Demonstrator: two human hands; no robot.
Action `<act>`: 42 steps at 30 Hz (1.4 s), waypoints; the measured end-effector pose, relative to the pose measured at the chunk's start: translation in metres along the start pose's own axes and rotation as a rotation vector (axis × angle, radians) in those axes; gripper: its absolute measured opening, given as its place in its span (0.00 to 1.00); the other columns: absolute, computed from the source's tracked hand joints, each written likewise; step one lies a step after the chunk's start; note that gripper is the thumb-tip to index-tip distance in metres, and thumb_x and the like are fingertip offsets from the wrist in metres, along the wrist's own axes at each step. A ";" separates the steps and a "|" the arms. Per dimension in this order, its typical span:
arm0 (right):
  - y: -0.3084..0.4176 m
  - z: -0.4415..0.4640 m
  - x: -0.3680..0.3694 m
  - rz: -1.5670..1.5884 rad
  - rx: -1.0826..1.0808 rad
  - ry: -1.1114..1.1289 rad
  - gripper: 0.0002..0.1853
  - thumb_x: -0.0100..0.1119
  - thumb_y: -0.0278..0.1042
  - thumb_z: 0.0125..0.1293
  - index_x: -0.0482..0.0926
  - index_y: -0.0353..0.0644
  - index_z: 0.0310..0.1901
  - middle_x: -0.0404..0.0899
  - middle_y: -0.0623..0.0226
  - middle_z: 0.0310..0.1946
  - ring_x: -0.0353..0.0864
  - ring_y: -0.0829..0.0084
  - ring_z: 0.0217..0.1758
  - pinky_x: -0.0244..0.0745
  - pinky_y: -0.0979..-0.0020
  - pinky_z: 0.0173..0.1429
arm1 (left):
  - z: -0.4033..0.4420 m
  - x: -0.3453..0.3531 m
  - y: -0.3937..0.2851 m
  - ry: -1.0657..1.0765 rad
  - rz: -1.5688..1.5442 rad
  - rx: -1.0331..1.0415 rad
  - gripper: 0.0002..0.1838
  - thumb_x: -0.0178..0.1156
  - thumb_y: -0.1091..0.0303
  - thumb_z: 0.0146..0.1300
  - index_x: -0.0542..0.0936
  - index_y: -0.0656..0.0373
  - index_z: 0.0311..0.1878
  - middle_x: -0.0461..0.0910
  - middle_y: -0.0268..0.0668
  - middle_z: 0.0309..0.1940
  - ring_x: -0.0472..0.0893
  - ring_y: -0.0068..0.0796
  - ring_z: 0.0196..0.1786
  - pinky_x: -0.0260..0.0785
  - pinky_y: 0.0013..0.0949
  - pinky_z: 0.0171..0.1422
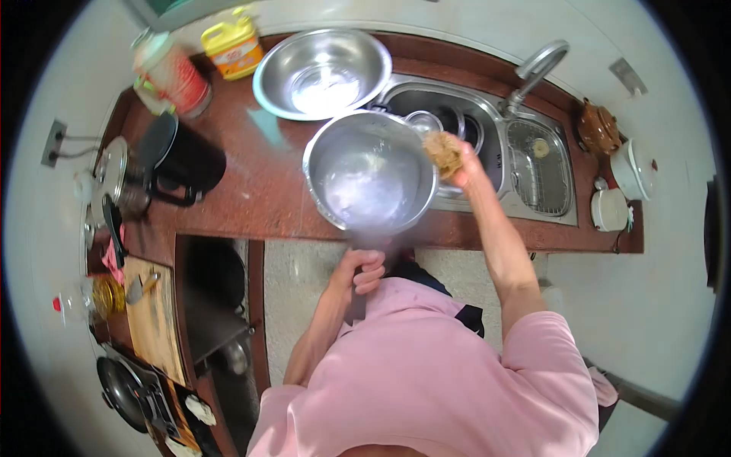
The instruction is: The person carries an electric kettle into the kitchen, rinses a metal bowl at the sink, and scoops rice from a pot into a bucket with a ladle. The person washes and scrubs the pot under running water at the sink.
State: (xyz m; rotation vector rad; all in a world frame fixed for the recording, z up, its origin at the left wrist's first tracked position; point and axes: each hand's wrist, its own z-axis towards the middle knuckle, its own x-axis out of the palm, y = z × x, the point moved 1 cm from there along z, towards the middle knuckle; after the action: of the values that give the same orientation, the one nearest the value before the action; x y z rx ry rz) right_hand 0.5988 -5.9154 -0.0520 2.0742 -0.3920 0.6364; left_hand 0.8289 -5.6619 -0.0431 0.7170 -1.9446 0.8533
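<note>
A large silvery metal pot [369,171] is tilted so that its shiny inside faces the camera, over the counter's front edge and the left side of the sink. My left hand [362,271] is closed around its handle, below the pot. At the pot's right rim, my right hand [461,166] grips a brown fibrous scrubber [443,154], fingers wrapped round it. Behind the scrubber, the left sink basin [487,145] holds a small metal bowl [424,122] and other round metal ware, partly hidden by the pot and my right hand.
A wide metal basin [324,74] stands behind the pot. To the left are a black kettle [181,164], a red flask [173,74] and a yellow bottle [232,47]. The faucet [533,72] rises behind the sink. White pots [633,169] stand at the right, a cutting board [154,320] lower left.
</note>
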 end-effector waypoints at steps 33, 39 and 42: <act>-0.079 0.113 -0.142 0.228 0.225 -0.491 0.18 0.53 0.27 0.70 0.69 0.52 0.59 0.77 0.59 0.46 0.82 0.59 0.39 0.83 0.54 0.35 | 0.203 0.167 0.004 -0.716 1.107 0.018 0.12 0.59 0.78 0.57 0.71 0.65 0.44 0.69 0.31 0.17 0.68 0.21 0.13 0.60 0.30 0.13; -0.108 0.139 -0.172 0.310 0.348 -0.515 0.11 0.51 0.32 0.73 0.72 0.52 0.54 0.79 0.62 0.37 0.81 0.61 0.35 0.78 0.55 0.30 | 0.215 0.164 0.007 -0.753 1.343 0.016 0.27 0.60 0.77 0.59 0.65 0.67 0.62 0.72 0.33 0.18 0.70 0.24 0.13 0.63 0.32 0.14; -0.071 0.116 -0.161 0.124 0.343 -0.552 0.06 0.53 0.33 0.73 0.76 0.49 0.48 0.78 0.64 0.28 0.81 0.64 0.34 0.75 0.58 0.30 | 0.213 0.127 0.008 -0.755 1.590 0.121 0.30 0.61 0.76 0.58 0.65 0.68 0.64 0.75 0.35 0.20 0.72 0.26 0.14 0.65 0.32 0.15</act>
State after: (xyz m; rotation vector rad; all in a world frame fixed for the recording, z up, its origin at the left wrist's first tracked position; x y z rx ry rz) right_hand 0.5362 -5.9688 -0.2453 2.5624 -0.7722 0.1938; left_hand 0.6620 -5.8444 -0.0161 -0.8343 -3.0609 1.7366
